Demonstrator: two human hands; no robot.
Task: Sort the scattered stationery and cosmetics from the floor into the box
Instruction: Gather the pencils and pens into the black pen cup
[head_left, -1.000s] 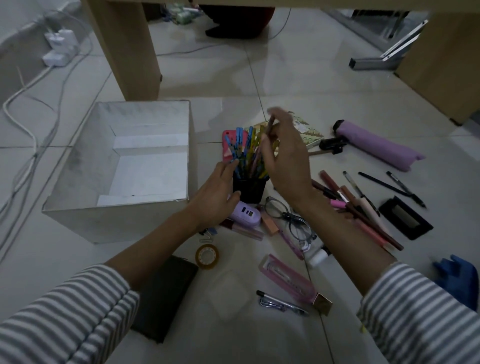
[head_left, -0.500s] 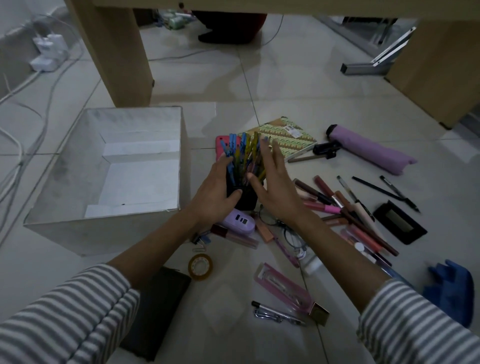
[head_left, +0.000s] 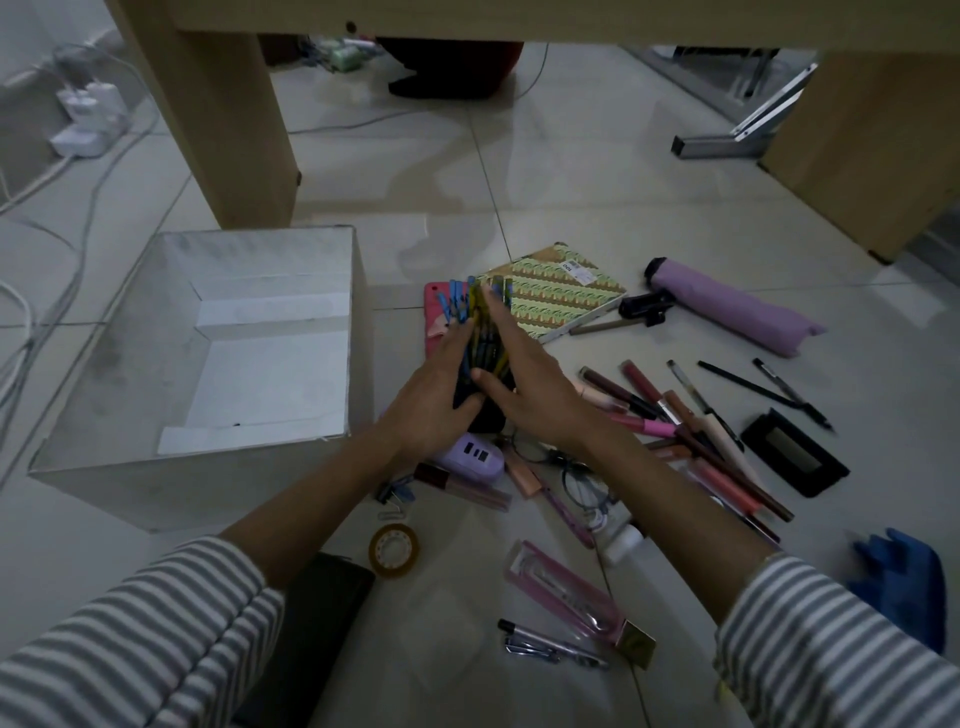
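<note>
A black pen cup (head_left: 480, 415) full of blue and yellow pens (head_left: 480, 322) stands on the floor right of the white box (head_left: 358, 332). My left hand (head_left: 431, 400) presses its left side and my right hand (head_left: 530, 379) presses its right side, fingers flat along the pens. The box holds nothing that I can see. Lip glosses and pencils (head_left: 675, 415), black pens (head_left: 763, 389), a black compact (head_left: 795, 452), glasses (head_left: 576, 467), a purple charger (head_left: 470, 457), a tape roll (head_left: 394, 550) and a pink case (head_left: 566, 587) lie scattered around.
A patterned notebook (head_left: 556, 291), a pink tablet (head_left: 436, 312) and a purple umbrella (head_left: 732, 306) lie beyond the cup. A black wallet (head_left: 322, 613) sits near my left sleeve, a blue object (head_left: 904, 582) at the right. Wooden table legs (head_left: 234, 130) and cables (head_left: 62, 171) stand behind.
My right hand came down from above the pens and closed in against the cup's right side. My left hand slid further up along the cup. The view shifted slightly.
</note>
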